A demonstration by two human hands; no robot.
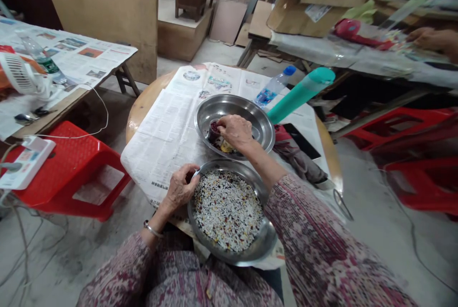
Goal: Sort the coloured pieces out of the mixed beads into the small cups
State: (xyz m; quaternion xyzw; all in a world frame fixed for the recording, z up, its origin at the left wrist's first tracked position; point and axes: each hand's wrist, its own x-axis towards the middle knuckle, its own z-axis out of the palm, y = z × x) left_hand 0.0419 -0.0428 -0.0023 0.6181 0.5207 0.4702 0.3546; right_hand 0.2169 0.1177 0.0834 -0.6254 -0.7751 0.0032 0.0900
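My left hand (179,186) grips the left rim of the near metal basin (265,239), thumb and fingers closed over its edge. A layer of mixed grains (228,211), mostly white with black, yellow and red bits, covers the bottom of that basin. Beyond it stands a second metal basin (232,101), into which my right hand (236,131) reaches. Its fingers are pinched together at a small cup (213,131) of dark red beans; whatever lies between the fingertips is hidden. Some yellow and dark grains (226,146) show beside the cup, partly under my hand.
Newspaper (157,130) covers the round table (138,118). A water bottle (274,87), a green cylinder (302,94), a black phone-like slab (302,141) and a grey cloth (302,161) sit right. A red stool (71,168) bears a power strip (26,161). Another person's hand (434,42) shows far right.
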